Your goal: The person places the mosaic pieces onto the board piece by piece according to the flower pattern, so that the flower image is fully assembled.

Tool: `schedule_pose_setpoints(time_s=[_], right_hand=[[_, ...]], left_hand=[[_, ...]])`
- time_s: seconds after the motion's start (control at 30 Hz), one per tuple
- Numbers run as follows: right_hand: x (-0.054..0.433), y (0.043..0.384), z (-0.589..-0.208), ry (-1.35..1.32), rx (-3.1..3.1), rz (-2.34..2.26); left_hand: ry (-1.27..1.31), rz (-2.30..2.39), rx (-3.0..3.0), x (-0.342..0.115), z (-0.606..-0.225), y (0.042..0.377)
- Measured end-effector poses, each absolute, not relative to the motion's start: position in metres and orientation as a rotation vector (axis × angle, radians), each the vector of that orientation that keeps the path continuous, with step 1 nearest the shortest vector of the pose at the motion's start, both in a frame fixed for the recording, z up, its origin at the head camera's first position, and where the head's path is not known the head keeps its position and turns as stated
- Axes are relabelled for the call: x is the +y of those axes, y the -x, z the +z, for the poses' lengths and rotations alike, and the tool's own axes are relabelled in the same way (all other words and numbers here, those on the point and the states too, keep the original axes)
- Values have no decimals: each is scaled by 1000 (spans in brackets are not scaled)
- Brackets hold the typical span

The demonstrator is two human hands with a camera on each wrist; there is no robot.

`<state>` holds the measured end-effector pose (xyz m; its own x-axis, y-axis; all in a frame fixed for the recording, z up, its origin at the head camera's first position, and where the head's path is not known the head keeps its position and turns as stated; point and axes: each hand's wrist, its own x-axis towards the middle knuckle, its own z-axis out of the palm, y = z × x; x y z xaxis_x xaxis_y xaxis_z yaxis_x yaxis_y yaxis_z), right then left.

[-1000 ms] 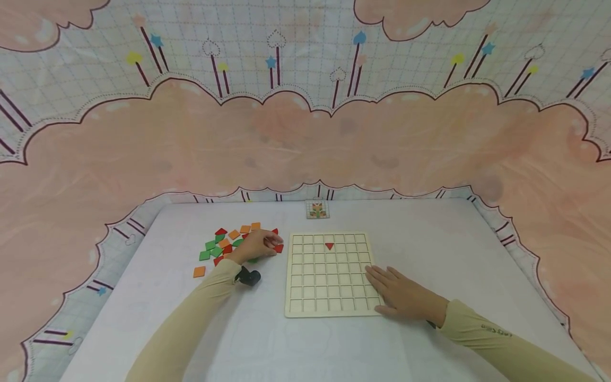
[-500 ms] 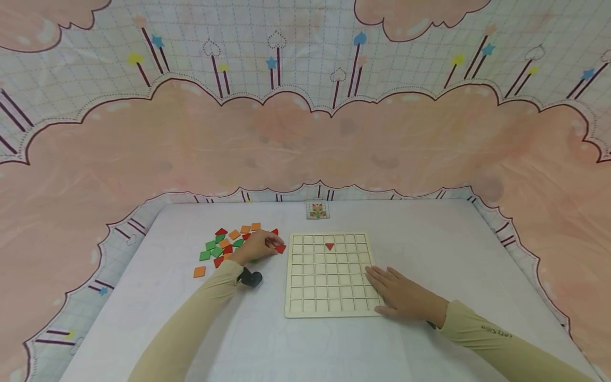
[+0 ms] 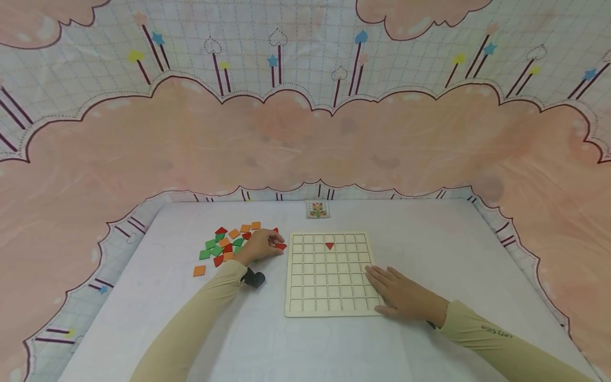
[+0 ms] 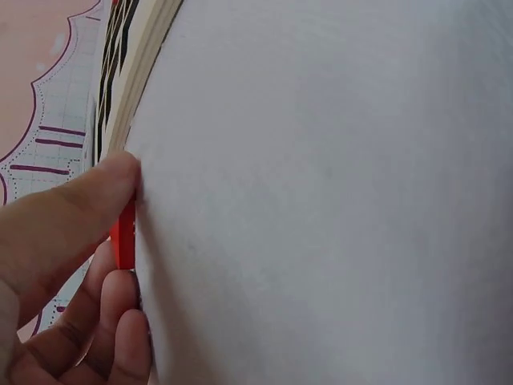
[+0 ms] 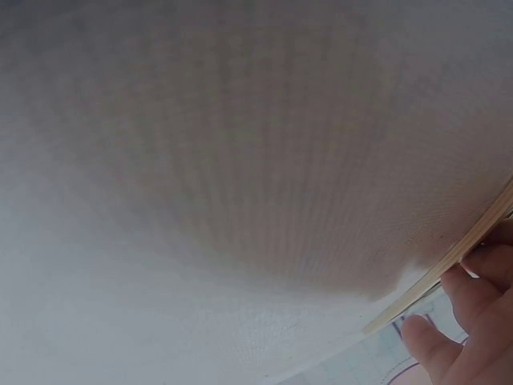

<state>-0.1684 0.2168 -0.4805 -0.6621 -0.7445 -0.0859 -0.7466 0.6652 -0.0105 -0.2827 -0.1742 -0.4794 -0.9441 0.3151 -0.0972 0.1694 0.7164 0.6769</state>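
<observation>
My left hand (image 3: 261, 246) is at the right side of a pile of flat coloured pieces and pinches a red piece (image 3: 281, 246) between thumb and fingers. In the left wrist view this red piece (image 4: 125, 237) shows edge-on just above the white tabletop, partly covered by the thumb. To its right lies a square wooden grid board (image 3: 309, 292) with a red triangle (image 3: 330, 246) in its top row. My right hand (image 3: 406, 294) lies with straight fingers on the board's right edge. The right wrist view shows those fingers at the wooden board edge (image 5: 433, 277).
Several orange squares (image 3: 199, 271), green pieces (image 3: 210, 244) and red pieces (image 3: 218, 260) lie loose left of the board. A small pattern card (image 3: 317, 209) with a flower picture stands at the table's back edge. A patterned cloth (image 3: 305, 143) hangs behind.
My left hand has shifted slightly right, toward the board, with the red piece between its fingers. The right hand and the board have stayed put.
</observation>
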Motion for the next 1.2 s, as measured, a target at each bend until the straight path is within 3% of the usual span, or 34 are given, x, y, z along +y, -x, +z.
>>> schedule_pose_setpoints(time_s=[1.2], right_hand=[[217, 169, -479, 1263, 2798, 66]], left_hand=[[-295, 1011, 2730, -168, -474, 290]])
